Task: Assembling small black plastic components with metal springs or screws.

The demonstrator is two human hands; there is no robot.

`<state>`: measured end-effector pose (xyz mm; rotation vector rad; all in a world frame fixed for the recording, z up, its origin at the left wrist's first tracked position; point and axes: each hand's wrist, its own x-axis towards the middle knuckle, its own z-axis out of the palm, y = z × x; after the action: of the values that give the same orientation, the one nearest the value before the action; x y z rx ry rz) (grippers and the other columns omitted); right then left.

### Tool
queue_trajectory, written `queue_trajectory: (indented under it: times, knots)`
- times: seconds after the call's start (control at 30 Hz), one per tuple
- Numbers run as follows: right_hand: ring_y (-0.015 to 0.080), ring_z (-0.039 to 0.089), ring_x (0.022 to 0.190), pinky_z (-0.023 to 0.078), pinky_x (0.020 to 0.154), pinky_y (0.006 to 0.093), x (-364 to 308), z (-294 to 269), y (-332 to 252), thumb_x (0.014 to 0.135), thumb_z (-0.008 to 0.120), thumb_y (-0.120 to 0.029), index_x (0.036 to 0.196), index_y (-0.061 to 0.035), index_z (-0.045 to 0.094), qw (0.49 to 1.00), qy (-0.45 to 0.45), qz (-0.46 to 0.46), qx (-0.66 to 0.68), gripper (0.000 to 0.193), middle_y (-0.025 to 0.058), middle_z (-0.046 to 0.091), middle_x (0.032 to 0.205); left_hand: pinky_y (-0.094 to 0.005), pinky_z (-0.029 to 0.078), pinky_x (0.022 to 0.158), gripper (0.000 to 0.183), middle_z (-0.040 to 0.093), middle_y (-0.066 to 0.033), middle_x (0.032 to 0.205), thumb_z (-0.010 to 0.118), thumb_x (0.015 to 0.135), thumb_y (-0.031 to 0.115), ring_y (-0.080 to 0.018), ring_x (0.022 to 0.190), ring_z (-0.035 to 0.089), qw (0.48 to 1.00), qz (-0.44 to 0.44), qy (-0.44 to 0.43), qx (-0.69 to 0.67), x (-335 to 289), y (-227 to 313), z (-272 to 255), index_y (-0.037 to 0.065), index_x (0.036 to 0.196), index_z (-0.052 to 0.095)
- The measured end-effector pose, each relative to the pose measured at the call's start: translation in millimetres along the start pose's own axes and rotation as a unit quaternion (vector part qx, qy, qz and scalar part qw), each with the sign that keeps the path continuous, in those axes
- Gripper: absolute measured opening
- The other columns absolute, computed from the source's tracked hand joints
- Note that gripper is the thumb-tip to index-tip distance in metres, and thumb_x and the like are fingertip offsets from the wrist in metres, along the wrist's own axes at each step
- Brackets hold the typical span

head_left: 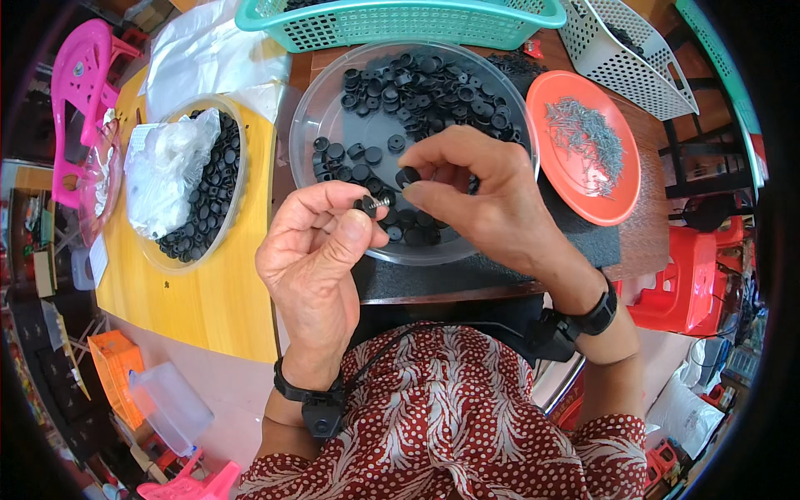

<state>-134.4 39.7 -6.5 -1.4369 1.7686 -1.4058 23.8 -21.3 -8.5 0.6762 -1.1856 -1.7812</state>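
Pinched in my left hand (321, 242) is a small black plastic part (364, 206) with a metal spring (381, 202) sticking out toward the right. My right hand (475, 187) grips a round black cap (407, 177) between thumb and forefinger, a short gap from the spring's tip. Both hands are over the near side of a clear round tub (302, 125), which holds many loose black caps (417, 87). Right of the tub, an orange plate (575, 83) carries a heap of metal springs (587, 137).
On the yellow table (208, 308) at left, another clear tub (237, 225) holds black parts beneath a plastic bag (171, 171). A teal basket (400, 29) borders the far side, with a white basket (629, 71) at far right. A red stool (679, 283) stands lower right.
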Motion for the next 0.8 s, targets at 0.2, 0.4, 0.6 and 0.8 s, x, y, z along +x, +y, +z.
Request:
queue_trajectory:
  times: [0.2, 0.4, 0.6, 0.8]
  knots:
    - [0.0053, 0.056, 0.074, 0.046, 0.063, 0.0198, -25.8, -0.8, -9.1, 0.078, 0.065, -0.005, 0.098, 0.0007, 0.063, 0.952, -0.005, 0.111, 0.284, 0.020, 0.0019, 0.063, 0.083, -0.0234, 0.050, 0.068, 0.020, 0.063, -0.0107, 0.086, 0.065, 0.080, 0.004, -0.0128, 0.072, 0.060, 0.999, 0.000, -0.038, -0.038, -5.4, 0.8, 11.9, -0.004, 0.096, 0.057]
    - [0.0092, 0.060, 0.078, 0.047, 0.066, 0.0205, -38.1, -7.5, -12.9, 0.082, 0.062, -0.006, 0.100, 0.0021, 0.062, 0.899, -0.020, 0.150, 0.412, 0.020, 0.0061, 0.065, 0.087, -0.0222, 0.048, 0.064, 0.024, 0.061, -0.0112, 0.086, 0.066, 0.080, 0.006, -0.0141, 0.070, 0.059, 0.998, 0.036, -0.037, 0.030, -16.7, 6.0, 19.3, -0.006, 0.098, 0.056]
    - [0.0098, 0.060, 0.076, 0.045, 0.063, 0.0203, -44.5, -10.1, -9.2, 0.084, 0.059, -0.009, 0.101, 0.0021, 0.062, 0.894, -0.029, 0.156, 0.420, 0.020, 0.0065, 0.065, 0.086, -0.0194, 0.047, 0.062, 0.022, 0.060, -0.0080, 0.083, 0.066, 0.079, 0.002, -0.0112, 0.070, 0.058, 0.994, 0.060, -0.043, 0.083, -21.9, 8.4, 24.1, -0.006, 0.098, 0.058]
    - [0.0091, 0.059, 0.075, 0.044, 0.061, 0.0200, -49.9, -10.2, -7.8, 0.084, 0.059, -0.008, 0.101, 0.0024, 0.062, 0.888, -0.016, 0.151, 0.434, 0.020, 0.0060, 0.065, 0.085, -0.0205, 0.047, 0.067, 0.016, 0.060, -0.0053, 0.085, 0.065, 0.079, -0.002, -0.0087, 0.073, 0.057, 0.986, 0.085, -0.072, 0.123, -24.0, 9.1, 29.0, -0.006, 0.094, 0.060]
